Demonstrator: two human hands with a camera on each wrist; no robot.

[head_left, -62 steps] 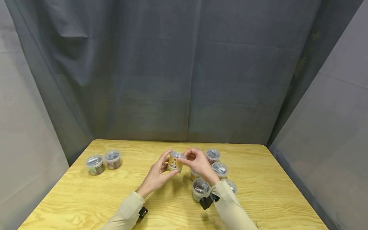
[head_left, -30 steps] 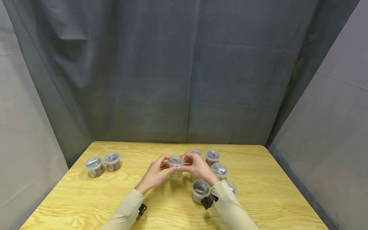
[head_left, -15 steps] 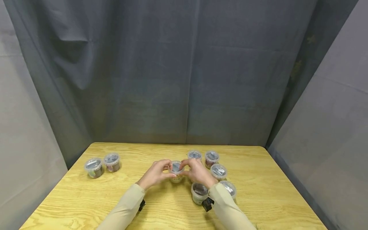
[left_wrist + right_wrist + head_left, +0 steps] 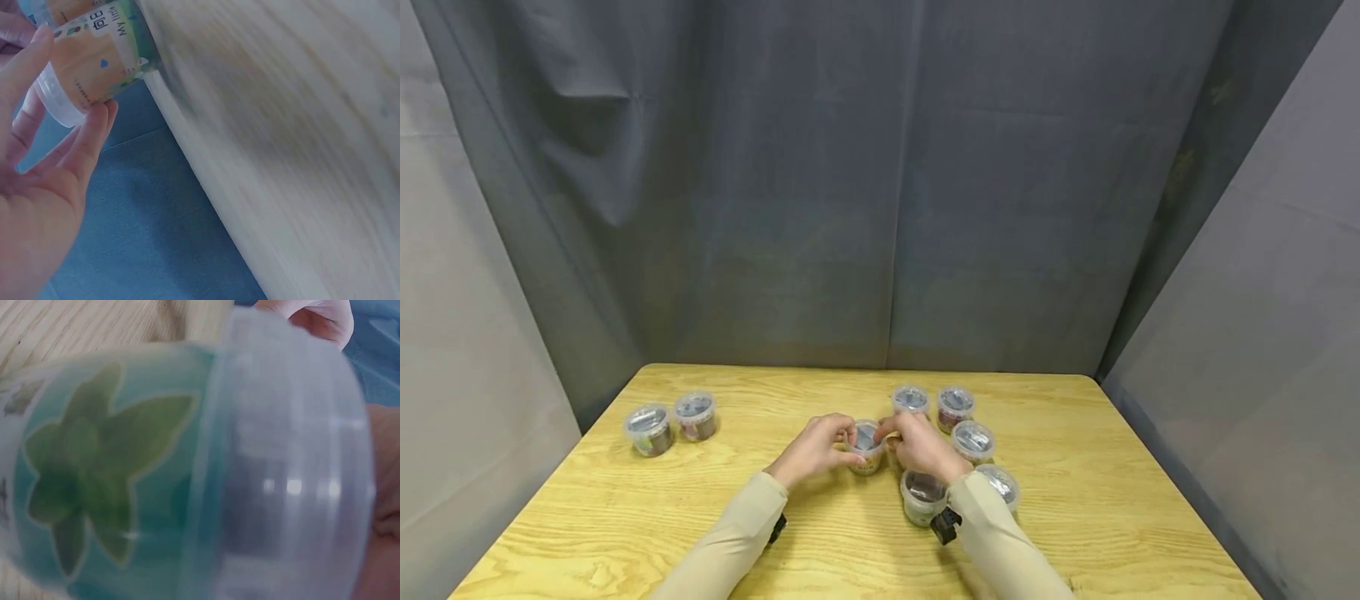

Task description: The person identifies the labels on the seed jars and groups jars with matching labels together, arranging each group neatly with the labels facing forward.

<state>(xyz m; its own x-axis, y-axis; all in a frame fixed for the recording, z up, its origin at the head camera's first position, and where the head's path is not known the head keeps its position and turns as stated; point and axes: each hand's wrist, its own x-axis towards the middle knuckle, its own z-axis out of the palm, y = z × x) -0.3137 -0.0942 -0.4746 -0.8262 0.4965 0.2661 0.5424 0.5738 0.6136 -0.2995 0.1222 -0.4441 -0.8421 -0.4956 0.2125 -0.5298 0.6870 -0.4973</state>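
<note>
A lidded clear plastic cup with an orange-yellow label stands upright on the table between my hands. My left hand pinches it at the lid; in the left wrist view the left fingers press the clear rim beside the printed label. From the other side my right hand grips the lid edge with bent fingers; its thumb is partly hidden. A nearby cup with a green leaf label fills the right wrist view and covers most of that hand.
Several lidded cups stand right of the hands, including a far one, a dark-red one and a near one by the right wrist. Two cups, one beside another, sit at left. A grey curtain hangs behind the table.
Both hands have brought the orange-yellow cup down from a tilted, raised position to upright on the table. Its label faced the camera earlier; now its lid shows. The other cups have stayed put.
</note>
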